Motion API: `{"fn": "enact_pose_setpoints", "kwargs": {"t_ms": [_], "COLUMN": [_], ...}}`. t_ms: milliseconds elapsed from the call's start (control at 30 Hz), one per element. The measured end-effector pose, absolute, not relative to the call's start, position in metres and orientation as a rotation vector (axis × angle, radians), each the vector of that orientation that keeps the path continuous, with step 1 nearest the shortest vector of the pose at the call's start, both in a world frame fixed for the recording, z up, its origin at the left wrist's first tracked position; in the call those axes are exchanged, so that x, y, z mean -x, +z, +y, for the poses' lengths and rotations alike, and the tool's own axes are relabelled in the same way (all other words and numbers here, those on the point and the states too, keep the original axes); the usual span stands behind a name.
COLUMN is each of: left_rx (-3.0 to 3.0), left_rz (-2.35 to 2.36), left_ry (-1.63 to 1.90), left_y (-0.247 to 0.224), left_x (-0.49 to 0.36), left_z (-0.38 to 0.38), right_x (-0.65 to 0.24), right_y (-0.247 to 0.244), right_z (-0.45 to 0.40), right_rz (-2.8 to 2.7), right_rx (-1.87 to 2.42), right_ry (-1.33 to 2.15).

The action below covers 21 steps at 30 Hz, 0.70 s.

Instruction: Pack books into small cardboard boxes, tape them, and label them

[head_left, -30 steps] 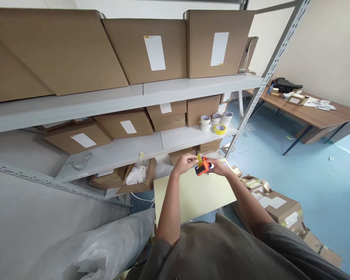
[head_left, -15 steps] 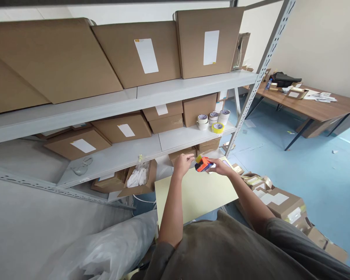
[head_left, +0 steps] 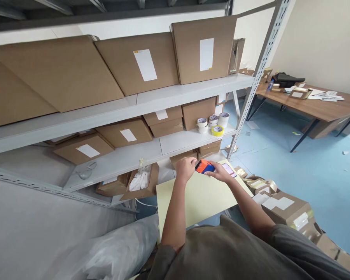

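Observation:
My right hand (head_left: 221,172) is closed around a small orange and blue tape dispenser (head_left: 205,166), held above the pale yellow tabletop (head_left: 204,198). At the dispenser's dark left end is my left hand (head_left: 186,168), its fingers curled and pinched together. Whatever lies between those fingers is hidden. A phone (head_left: 230,170) with a lit screen rests on the tabletop, just right of my right hand.
Ahead stands a grey metal shelf (head_left: 151,102) with cardboard boxes (head_left: 205,50). White tape rolls and a yellow tape roll (head_left: 217,131) sit on its middle level. Flattened cartons (head_left: 282,206) lie at right, a plastic-wrapped bundle (head_left: 122,245) at lower left. A wooden table (head_left: 317,105) stands farther right.
The dispenser has turned in my right hand, and the yellow part at its left end no longer shows. My left hand has closed in on that end. The phone is now more exposed.

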<state>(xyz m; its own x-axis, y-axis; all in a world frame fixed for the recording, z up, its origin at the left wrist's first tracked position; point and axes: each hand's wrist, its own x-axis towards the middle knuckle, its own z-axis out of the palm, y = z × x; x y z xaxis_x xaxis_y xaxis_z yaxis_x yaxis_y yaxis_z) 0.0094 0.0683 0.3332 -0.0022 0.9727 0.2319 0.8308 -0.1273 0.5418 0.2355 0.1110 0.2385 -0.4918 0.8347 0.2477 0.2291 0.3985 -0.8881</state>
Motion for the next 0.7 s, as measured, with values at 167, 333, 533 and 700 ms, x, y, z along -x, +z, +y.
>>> {"fn": "enact_pose_setpoints", "kwargs": {"t_ms": [167,333,533,700], "left_rx": [-2.133,-2.155,-2.151,-2.103], "left_rz": [1.937,1.985,2.016,2.035], "left_ry": [0.739,0.833,0.979,0.968], "left_y": [0.359,0.372,0.395,0.407], "left_x": [-0.022,-0.036,-0.033,-0.022], "left_z": [0.056,0.049,0.041,0.042], "right_x": [-0.246,-0.252,-0.266,-0.272], "right_y": [0.242,0.254,0.258,0.241], "right_z": [0.114,0.118,0.124,0.124], "right_rz": [-1.979,-1.98,-1.971,-1.944], "right_rx": [0.841,0.804,0.872,0.95], "right_ry": [1.029,1.038,1.041,1.056]}}
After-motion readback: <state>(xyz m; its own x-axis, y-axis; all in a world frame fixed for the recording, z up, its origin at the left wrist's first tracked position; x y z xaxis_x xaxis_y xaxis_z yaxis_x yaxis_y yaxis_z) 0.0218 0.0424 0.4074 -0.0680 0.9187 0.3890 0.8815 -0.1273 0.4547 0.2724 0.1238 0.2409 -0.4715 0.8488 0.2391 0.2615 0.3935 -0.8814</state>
